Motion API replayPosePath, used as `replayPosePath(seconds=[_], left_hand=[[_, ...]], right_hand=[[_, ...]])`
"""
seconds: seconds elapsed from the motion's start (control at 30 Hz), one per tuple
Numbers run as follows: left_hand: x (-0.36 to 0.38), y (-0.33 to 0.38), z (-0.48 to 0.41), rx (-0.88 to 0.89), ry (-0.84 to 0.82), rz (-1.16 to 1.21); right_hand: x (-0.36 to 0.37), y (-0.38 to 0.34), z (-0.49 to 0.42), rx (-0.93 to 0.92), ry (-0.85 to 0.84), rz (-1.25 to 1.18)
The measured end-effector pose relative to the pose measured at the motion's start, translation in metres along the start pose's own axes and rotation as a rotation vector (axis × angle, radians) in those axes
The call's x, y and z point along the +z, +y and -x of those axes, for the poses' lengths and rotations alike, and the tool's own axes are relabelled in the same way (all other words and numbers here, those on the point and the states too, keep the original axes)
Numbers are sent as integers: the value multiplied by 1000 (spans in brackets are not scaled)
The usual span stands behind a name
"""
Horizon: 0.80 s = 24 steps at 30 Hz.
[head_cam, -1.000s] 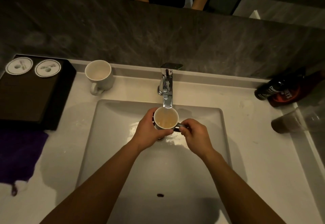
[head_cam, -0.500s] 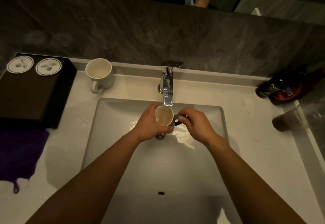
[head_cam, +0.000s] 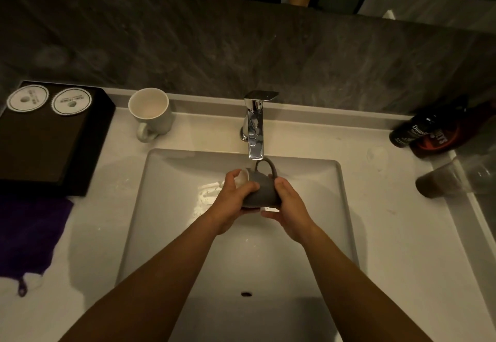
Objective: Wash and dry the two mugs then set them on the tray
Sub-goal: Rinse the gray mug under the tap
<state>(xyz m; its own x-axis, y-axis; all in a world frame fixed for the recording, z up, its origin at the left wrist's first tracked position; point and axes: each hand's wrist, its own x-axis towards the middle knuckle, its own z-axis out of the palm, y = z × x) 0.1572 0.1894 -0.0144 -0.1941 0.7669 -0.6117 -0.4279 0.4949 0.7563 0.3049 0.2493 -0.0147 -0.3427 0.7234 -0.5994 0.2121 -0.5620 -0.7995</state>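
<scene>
A grey mug point(head_cam: 261, 190) lies tipped on its side over the white sink point(head_cam: 166, 180), mouth to the left, handle up under the chrome tap point(head_cam: 255, 132). My left hand point(head_cam: 233, 197) grips it at the rim, fingers curled into the mouth. My right hand point(head_cam: 288, 202) holds its base end. A white mug point(head_cam: 151, 112) stands upright on the counter left of the tap. The black tray point(head_cam: 45, 154) with two round paper coasters sits at the far left.
A purple cloth point(head_cam: 29, 237) lies on the counter below the tray. Dark bottles point(head_cam: 429, 132) and a clear glass point(head_cam: 442, 183) on its side sit at the right. Splashed water glints on the basin floor. A grey stone wall rises behind the counter.
The grey mug was upright under the tap, my right hand on its handle; now it is tipped sideways with the mouth to the left and my right hand on its base.
</scene>
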Motion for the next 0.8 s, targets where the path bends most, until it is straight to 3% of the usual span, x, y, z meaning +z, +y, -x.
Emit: replayPosePath(seconds=[0.07, 0.2, 0.37, 0.43, 0.5, 0.6, 0.7, 0.8], left_hand=[[3, -4, -1, -61, -12, 79], [9, -3, -6, -55, 111, -62], [9, -5, 0, 190, 100, -223], [6, -12, 0, 288, 108, -305], [8, -10, 0, 321, 168, -306], [12, 1, -7, 211, 231, -155], [13, 19, -13, -33, 202, -33], [14, 30, -15, -268, 132, 2]], right_hand=[[3, 0, -2, -38, 37, 6], [11, -3, -7, -82, 140, 224], [17, -12, -23, 85, 254, 283], [18, -19, -25, 203, 257, 289], [18, -24, -23, 201, 238, 364], [20, -18, -18, -59, 241, 446], [15, -10, -11, -351, 271, 543], [10, -8, -14, -415, 350, 614]])
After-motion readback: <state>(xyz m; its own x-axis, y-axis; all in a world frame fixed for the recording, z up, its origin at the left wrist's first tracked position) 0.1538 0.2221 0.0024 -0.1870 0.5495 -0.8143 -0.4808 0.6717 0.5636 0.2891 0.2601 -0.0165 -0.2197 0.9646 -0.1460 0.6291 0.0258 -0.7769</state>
